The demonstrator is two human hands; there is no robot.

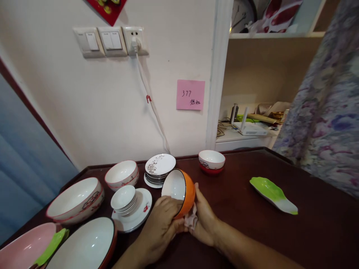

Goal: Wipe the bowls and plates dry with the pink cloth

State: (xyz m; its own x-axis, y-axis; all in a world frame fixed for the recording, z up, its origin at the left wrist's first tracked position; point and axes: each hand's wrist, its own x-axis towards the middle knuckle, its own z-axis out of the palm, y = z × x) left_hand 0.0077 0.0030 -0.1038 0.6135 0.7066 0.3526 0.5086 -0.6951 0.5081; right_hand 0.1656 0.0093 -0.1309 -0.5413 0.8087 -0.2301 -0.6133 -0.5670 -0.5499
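Note:
An orange bowl [190,194] with a white inside and a dark rim is tilted above the table, its opening facing left. My left hand [161,222] grips its near edge, fingers over the rim and into the bowl. On the bowl's outer right side, my right hand [206,220] presses a crumpled pale pink cloth [191,217] against the orange wall; its thumb points up along the bowl. Just behind stands a stack of white plates [159,164] with a dark flower pattern. To the left, small white bowls [123,198] are stacked on white plates [144,213] with red flowers.
Along the left stand a white bowl [122,175], a larger patterned bowl [75,200], a big white-lined bowl [86,243], and a pink dish [28,246] beside a green leaf-shaped piece [52,246]. A red-and-white bowl [211,162] sits at the back; a green leaf-shaped dish [272,194] lies right.

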